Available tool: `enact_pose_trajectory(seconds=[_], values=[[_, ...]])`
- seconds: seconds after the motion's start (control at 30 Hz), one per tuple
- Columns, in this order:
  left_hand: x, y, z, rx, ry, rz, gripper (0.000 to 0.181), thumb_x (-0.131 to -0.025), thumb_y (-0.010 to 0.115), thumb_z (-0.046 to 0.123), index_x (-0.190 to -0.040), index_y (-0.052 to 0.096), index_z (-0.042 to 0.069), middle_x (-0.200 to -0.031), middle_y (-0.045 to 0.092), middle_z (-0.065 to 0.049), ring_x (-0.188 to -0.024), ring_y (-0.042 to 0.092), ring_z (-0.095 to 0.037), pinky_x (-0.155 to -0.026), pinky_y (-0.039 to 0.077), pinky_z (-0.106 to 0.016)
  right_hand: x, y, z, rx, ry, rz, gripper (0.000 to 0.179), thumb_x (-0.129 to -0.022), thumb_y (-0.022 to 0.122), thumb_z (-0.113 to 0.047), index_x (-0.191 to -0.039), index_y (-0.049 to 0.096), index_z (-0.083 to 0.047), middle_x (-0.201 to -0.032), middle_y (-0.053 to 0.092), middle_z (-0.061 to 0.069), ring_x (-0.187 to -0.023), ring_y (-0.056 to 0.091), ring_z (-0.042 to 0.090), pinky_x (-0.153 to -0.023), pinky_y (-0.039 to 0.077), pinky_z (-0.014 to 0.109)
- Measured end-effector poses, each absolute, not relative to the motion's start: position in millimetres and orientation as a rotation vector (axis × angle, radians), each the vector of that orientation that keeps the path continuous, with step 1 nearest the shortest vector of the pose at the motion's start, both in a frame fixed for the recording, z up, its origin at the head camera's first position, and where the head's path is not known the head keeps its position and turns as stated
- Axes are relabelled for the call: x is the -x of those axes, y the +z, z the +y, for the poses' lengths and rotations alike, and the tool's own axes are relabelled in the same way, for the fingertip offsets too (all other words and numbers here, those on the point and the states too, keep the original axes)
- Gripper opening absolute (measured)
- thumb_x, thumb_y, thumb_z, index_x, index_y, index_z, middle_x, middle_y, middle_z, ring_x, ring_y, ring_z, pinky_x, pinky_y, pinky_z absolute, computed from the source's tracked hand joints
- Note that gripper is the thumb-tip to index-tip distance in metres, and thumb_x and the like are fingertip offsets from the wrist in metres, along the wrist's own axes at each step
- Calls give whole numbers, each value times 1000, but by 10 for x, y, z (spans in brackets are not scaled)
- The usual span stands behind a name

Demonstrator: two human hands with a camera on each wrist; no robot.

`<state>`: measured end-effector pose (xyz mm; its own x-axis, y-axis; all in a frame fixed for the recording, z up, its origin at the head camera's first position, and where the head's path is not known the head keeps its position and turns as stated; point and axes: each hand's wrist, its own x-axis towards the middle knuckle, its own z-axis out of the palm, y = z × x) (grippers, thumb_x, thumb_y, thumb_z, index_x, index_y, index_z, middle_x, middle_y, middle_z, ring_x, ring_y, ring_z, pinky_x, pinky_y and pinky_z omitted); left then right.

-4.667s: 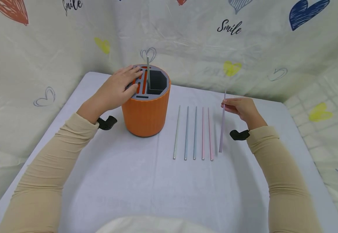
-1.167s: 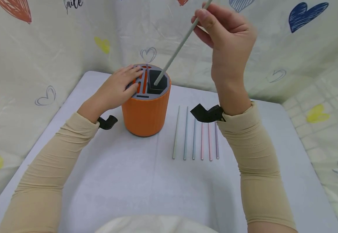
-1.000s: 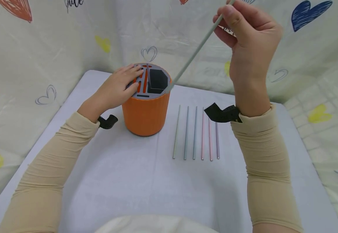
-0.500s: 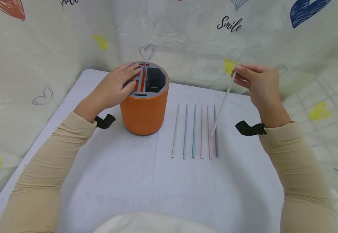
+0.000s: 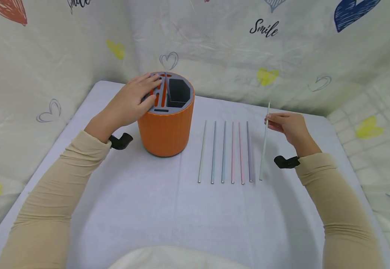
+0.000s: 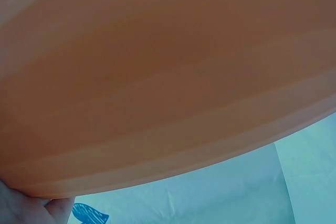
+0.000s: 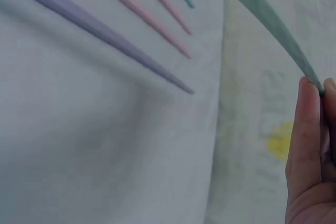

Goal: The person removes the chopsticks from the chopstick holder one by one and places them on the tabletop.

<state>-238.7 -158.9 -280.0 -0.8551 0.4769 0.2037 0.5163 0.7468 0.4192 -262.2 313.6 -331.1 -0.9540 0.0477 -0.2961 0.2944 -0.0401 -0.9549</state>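
In the head view my right hand (image 5: 289, 127) pinches a pale green chopstick (image 5: 265, 145) near its upper end, just right of the row. The right wrist view shows the fingertips (image 7: 308, 103) and thumb closing on its end. Whether the lower end touches the cloth, I cannot tell. Several chopsticks lie parallel: green (image 5: 202, 151), blue, pink and a purple one (image 5: 249, 151) at the right. My left hand (image 5: 132, 97) rests on top of an orange utensil holder (image 5: 166, 134), fingers extended over its grey slotted lid. A thin purplish stick (image 5: 167, 84) stands in the holder's large dark compartment.
The white cloth-covered table (image 5: 181, 216) ends at the back against a printed curtain (image 5: 215, 56). More curtain hangs at both sides. Black wrist-camera mounts (image 5: 121, 141) sit under both wrists.
My right hand laid the purple chopstick at the row's right end, lifted the green one out of the holder, and brought it right and down beside the row. The left hand stayed on the holder.
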Motion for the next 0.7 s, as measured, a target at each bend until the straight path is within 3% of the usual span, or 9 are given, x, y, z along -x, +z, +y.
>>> enact_pose_trajectory(seconds=[0.43,0.7], values=[[2375,-2800,-1590,803,-713,-2868,52,-97,29,30,-146,31,13,-153,24,-2,-144,12,-20,-118,10,-41,2805,-3862,3306,-462,-1901,2017,16,-86,63,-6,-78,75,-13,-76,72,0,-73,68,9,-68,57,20],[2380,-2800,-1594,803,-727,-2862,52,-97,29,30,-145,32,14,-153,24,-2,-144,13,-21,-118,10,-40,2893,-4090,3273,-646,-1738,2166,6,-78,72,-6,-73,71,-10,-64,69,-2,-58,66,7,-59,56,20]])
